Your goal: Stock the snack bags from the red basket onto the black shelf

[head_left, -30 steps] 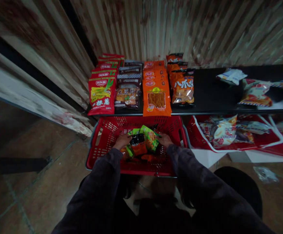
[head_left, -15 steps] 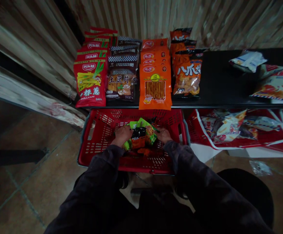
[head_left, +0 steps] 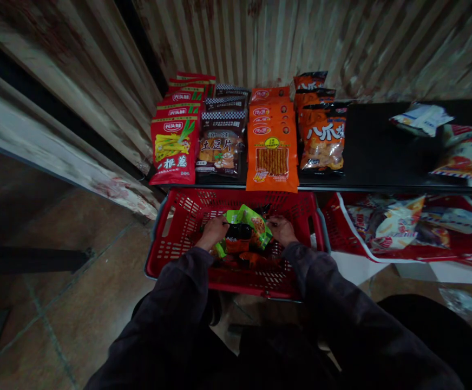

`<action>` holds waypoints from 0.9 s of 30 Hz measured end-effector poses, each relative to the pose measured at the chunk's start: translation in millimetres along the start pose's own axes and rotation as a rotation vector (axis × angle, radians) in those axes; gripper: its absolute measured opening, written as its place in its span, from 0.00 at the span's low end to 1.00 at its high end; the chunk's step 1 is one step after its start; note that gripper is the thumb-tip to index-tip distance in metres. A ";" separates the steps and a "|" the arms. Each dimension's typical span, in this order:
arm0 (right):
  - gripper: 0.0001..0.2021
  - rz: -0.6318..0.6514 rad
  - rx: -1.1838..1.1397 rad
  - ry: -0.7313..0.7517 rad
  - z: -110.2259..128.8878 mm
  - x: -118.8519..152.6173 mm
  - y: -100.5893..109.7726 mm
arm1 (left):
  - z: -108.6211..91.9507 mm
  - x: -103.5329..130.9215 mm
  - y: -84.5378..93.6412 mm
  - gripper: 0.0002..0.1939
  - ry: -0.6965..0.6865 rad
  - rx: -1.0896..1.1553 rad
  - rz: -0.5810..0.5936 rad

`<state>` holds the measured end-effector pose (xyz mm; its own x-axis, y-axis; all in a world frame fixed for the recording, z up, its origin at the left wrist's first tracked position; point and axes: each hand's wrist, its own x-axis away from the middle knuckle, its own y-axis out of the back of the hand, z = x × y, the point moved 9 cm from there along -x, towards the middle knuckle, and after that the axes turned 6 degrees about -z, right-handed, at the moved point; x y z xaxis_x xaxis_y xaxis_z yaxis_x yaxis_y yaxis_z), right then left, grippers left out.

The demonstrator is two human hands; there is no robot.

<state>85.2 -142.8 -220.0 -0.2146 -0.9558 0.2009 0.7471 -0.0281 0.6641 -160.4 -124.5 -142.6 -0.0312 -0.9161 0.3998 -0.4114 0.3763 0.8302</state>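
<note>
Inside the red basket (head_left: 220,279), my left hand (head_left: 215,229) is closed at the left side of some snack bags, with its fingertips at the dark top of an orange and black bag (head_left: 236,238). My right hand (head_left: 281,229) is closed at the right side of a green snack bag (head_left: 260,227). What its fingers pinch is too dark to make out. The green bag lies behind the orange and black one. More orange and dark packets (head_left: 256,259) lie below them in the basket.
On the black shelf (head_left: 369,157) stand rows of red bags (head_left: 174,151), dark brown bags (head_left: 220,146), orange bags (head_left: 272,157) and orange-black bags (head_left: 324,142). White bags (head_left: 423,118) lie at its right. A second red basket (head_left: 341,225) holds several bags.
The view has shifted, so the shelf and basket appear further right and lower. Both hands remain at the bags in the basket, with little visible movement relative to it.
</note>
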 end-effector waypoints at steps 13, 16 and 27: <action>0.14 -0.019 -0.302 0.105 45.4 10.4 15.4 | 8.1 -9.8 -1.6 0.10 0.063 0.444 -0.061; 0.18 0.119 -0.543 0.061 64.7 20.0 2.3 | 5.4 -9.3 3.4 0.08 0.066 0.528 -0.083; 0.25 0.141 -0.895 -0.165 86.1 31.5 -8.6 | -0.3 1.4 20.2 0.21 -0.015 0.888 -0.101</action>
<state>17.8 -147.5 -157.4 -0.1201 -0.9156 0.3838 0.9664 -0.1963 -0.1658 -168.5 -118.1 -125.1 0.0345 -0.9430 0.3309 -0.9664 0.0529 0.2514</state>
